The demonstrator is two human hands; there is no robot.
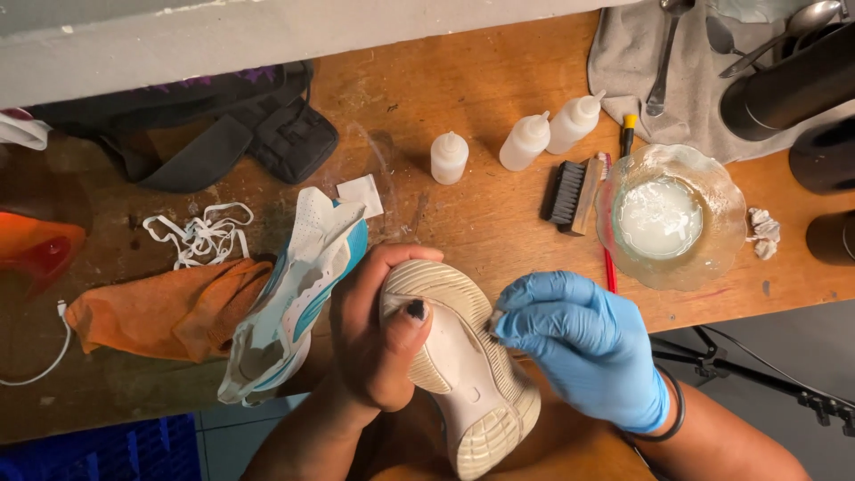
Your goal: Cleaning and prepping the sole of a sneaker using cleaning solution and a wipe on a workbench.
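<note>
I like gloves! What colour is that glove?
Blue, on the right hand; seen in the head view.

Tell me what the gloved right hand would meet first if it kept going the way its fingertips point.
The right hand points left at the upturned shoe sole, which its fingertips already seem to touch. Beyond it comes the left hand gripping that shoe.

I see a worn, scuffed wooden table and a ribbed, matt rubber shoe sole. My right hand wears a smooth blue glove. The bowl is glossy glass, the orange cloth soft and matt.
</note>
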